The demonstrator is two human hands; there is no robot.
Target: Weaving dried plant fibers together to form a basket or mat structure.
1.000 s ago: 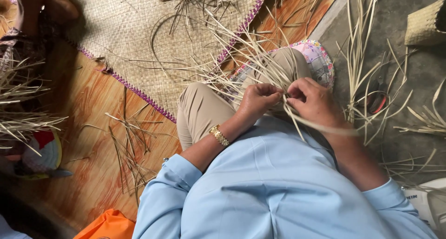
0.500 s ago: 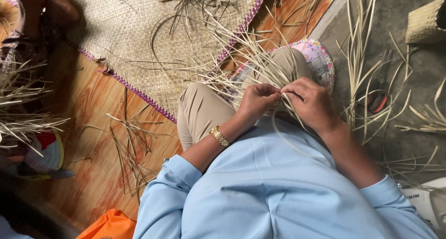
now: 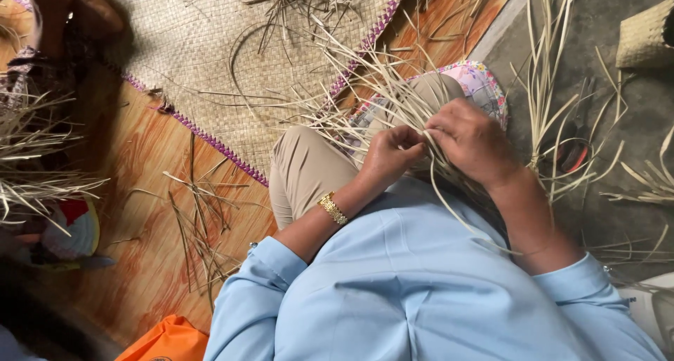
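Note:
My left hand [image 3: 388,155] and my right hand [image 3: 472,142] meet over my lap, both pinching pale dried straw strips [image 3: 365,94] that fan out up and to the left from a partly woven piece. One long strip [image 3: 456,217] curls from my fingers down across my light blue shirt. A gold bracelet [image 3: 332,209] sits on my left wrist. My knees in beige trousers [image 3: 302,168] lie under the straw.
A woven mat with a purple edge [image 3: 210,59] lies ahead on the orange wooden floor [image 3: 140,263]. Loose straw is scattered about. Another person's feet [image 3: 70,10] are at top left. Red-handled pliers [image 3: 572,147], a woven basket [image 3: 646,38] and a flowered cushion [image 3: 484,87] lie right.
My hands have stayed together on the straw, the right one shifting slightly left and down as the fingers work a strip. The long strip now hangs lower across my shirt.

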